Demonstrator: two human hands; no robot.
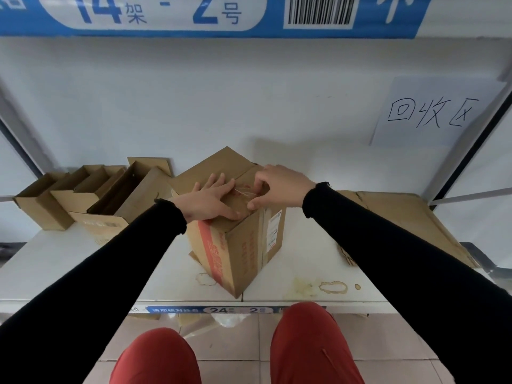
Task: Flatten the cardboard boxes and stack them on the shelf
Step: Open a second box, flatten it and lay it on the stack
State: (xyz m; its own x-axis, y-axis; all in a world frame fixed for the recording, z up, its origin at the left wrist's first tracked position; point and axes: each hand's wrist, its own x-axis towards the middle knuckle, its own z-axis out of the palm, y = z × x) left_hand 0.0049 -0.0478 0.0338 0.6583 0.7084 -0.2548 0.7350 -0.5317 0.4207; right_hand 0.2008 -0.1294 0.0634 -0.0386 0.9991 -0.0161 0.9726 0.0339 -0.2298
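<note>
A brown cardboard box with red print (238, 245) stands upright on the white shelf (304, 261), beneath both hands. The left hand (206, 199) presses flat on its top flap, fingers straight; the right hand (279, 187) pinches the flap's taped seam.

In front of me a brown corrugated cardboard box with orange-red print (235, 245) stands upright on the white shelf board (69, 261), turned so one corner points toward me. A white shipping label sits on its right face, and a rear flap sticks up and back. Its top flaps lie closed. To my left a cluster of smaller open brown cardboard boxes (83, 198) sits huddled together near the back, tops open, still unflattened. On the right a flattened brown cardboard sheet (410, 217) lies flat on the same shelf, reaching toward the right edge, well apart from the upright box.
</note>
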